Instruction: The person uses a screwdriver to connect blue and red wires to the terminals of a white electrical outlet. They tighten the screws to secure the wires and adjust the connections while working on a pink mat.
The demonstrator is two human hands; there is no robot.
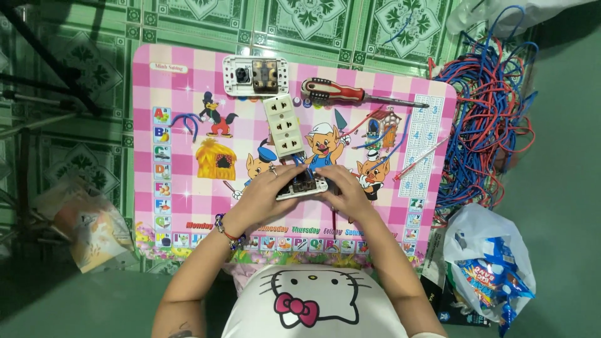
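Switch plate assembly in hand, wiring not yet closed up

Head view: Switch plate (302, 186), a small white faceplate with a dark module showing in its middle, sits at the centre of the pink cartoon table mat (188, 188), held between both hands. The left hand (266, 191) grips its left end, fingers curled over the top edge; a ring and a beaded bracelet show. The right hand (347, 188) clamps the right end, fingers folded down on it. Both hands are pressed onto the plate; what the fingertips do beneath cannot be told.

At 12 o'clock from the hands, touching or just beside them, lies a cream triple socket strip (283, 125), with blue wire running from it toward the held plate. Farther at 12 o'clock lies a second white plate (255, 75), with a black knob and a brown module fitted. At 1 o'clock lies a red-handled screwdriver (350, 94), untouched. A short blue wire offcut (184, 120) lies at 10 o'clock. At 2 o'clock, off the mat, sits a tangle of red and blue wire (488, 119). At 4 o'clock lies a white plastic bag (488, 263).

Judgement: one plate appears populated; the held plate looks mid-assembly, with fastening by screwdriver outstanding.
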